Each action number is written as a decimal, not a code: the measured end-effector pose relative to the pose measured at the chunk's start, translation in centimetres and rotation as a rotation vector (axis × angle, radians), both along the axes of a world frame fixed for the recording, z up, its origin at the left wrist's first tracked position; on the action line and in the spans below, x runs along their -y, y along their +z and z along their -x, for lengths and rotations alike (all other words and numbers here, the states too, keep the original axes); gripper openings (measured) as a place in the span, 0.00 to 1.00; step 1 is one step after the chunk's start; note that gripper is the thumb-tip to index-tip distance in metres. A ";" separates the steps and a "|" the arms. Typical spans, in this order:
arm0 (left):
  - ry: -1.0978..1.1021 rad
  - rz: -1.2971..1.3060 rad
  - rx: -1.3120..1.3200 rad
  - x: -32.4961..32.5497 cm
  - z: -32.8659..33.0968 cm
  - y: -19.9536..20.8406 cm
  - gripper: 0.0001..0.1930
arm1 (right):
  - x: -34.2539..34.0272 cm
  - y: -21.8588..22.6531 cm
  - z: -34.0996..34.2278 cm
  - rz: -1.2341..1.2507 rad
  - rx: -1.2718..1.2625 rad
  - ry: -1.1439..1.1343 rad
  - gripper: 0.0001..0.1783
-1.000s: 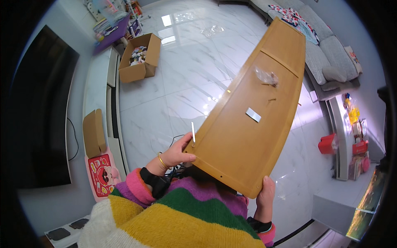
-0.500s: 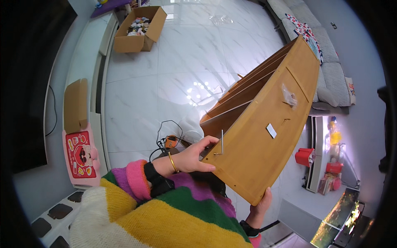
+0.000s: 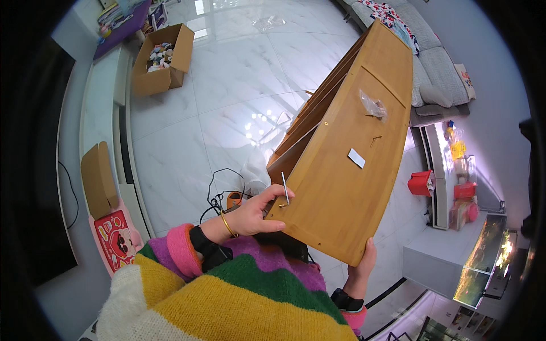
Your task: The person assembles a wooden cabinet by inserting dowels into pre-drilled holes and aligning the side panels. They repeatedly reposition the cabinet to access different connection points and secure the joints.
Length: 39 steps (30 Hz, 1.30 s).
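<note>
In front of me lies a wooden shelf unit (image 3: 341,193), its broad side panel facing up and its open shelves facing left. My left hand (image 3: 250,216) is closed around the panel's near left corner, thumb on top. Beside its fingers an L-shaped hex key (image 3: 285,187) stands up by a brass-coloured bolt near the panel's edge. The near right corner is gripped by my right hand (image 3: 362,264), its fingers partly hidden below the edge. On the panel lie a small white card (image 3: 356,158), a few small metal pieces (image 3: 375,140) and a clear plastic bag (image 3: 373,106).
An orange tool or device (image 3: 234,200) with black cables lies on the floor left of the unit. Further off is an open cardboard box (image 3: 181,57) of small items. A grey sofa (image 3: 438,68) stands behind the unit, a red bin (image 3: 420,183) to its right.
The whole view has shifted, with the far cardboard box now lower and further left. Both hands keep their hold on the shelf unit's corners, and the hex key stays by the bolt.
</note>
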<state>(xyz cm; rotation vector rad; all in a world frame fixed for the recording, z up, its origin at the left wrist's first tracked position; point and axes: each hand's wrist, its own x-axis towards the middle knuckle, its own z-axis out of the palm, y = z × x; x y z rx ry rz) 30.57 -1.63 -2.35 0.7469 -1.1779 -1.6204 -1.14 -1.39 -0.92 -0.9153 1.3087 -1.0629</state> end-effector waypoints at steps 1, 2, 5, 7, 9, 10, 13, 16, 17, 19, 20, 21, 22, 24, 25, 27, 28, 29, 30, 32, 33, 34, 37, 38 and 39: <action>-0.006 -0.017 -0.017 0.0 0.1 0.0 0.28 | 0.0 0.0 0.1 0.024 0.036 0.019 0.23; -0.009 -0.034 -0.034 -0.1 0.1 0.0 0.27 | 0.1 0.2 0.1 -0.011 -0.028 0.009 0.22; 0.004 -0.092 -0.101 -0.3 0.3 0.0 0.25 | 1.2 2.2 0.0 0.020 -0.252 0.073 0.17; 0.000 -0.098 -0.110 -0.4 0.4 0.1 0.25 | 2.8 5.2 0.5 0.123 -0.593 0.141 0.14; 0.011 -0.061 -0.087 -0.3 0.5 0.0 0.23 | 4.5 8.0 0.2 0.340 -0.710 0.069 0.14; 0.031 -0.011 -0.051 -0.2 0.5 0.0 0.22 | 5.0 9.4 -0.2 0.400 -0.711 0.126 0.14; 0.074 0.091 -0.004 -0.1 0.5 -0.1 0.17 | 6.4 11.2 -1.7 0.453 -0.854 0.399 0.13; 0.108 0.068 -0.037 -0.3 0.3 -0.2 0.14 | 6.6 10.3 -2.8 0.530 -0.859 0.386 0.13; 0.111 0.054 -0.039 -0.4 0.3 -0.1 0.14 | 6.4 9.8 -2.8 0.468 -0.794 0.361 0.13; 0.117 0.038 -0.035 -0.4 0.2 -0.1 0.14 | 5.8 8.6 -2.2 0.375 -0.667 0.302 0.13; 0.117 0.030 -0.032 -0.4 0.3 -0.1 0.14 | 5.4 7.9 -1.9 0.349 -0.579 0.255 0.13; 0.116 0.021 -0.034 -0.3 0.3 -0.1 0.14 | 5.0 7.3 -1.5 0.329 -0.520 0.215 0.13; 0.113 0.011 -0.036 -0.3 0.3 -0.1 0.14 | 4.6 6.7 -1.2 0.309 -0.475 0.167 0.14; 0.098 -0.010 -0.053 -0.2 0.4 -0.1 0.14 | 3.8 5.6 -0.7 0.268 -0.390 0.087 0.16; 0.088 -0.021 -0.067 -0.1 0.4 -0.2 0.14 | 3.4 5.1 -0.6 0.246 -0.349 0.057 0.18; 0.061 -0.047 -0.074 -0.1 0.3 -0.2 0.15 | 2.7 4.2 -0.7 0.225 -0.278 0.023 0.20; 0.052 -0.060 -0.066 -0.1 0.2 -0.2 0.15 | 2.4 3.7 -1.1 0.227 -0.244 0.025 0.21; 0.047 -0.064 -0.058 -0.2 0.0 -0.2 0.16 | 2.1 3.2 -1.4 0.231 -0.200 0.042 0.22; 0.049 -0.054 -0.024 -0.1 -0.2 -0.1 0.16 | 1.9 2.9 -1.5 0.151 -0.115 0.055 0.21; 0.035 -0.010 0.028 0.0 -0.4 -0.2 0.17 | 1.9 2.6 -1.4 0.089 -0.028 0.104 0.20; 0.037 -0.024 0.009 0.0 -0.4 -0.3 0.17 | 1.9 2.5 -1.2 0.058 0.018 0.119 0.20; 0.041 -0.034 -0.009 0.1 -0.4 -0.3 0.17 | 2.0 2.4 -1.1 0.055 0.020 0.137 0.20; 0.038 -0.041 -0.024 0.1 -0.4 -0.2 0.17 | 2.1 2.4 -1.0 0.052 0.046 0.137 0.20; 0.035 -0.028 -0.026 0.1 -0.4 -0.2 0.17 | 2.0 2.3 -1.1 0.052 0.062 0.127 0.19; 0.029 -0.040 -0.017 0.1 -0.5 -0.1 0.17 | 1.9 2.3 -1.2 0.050 0.078 0.117 0.19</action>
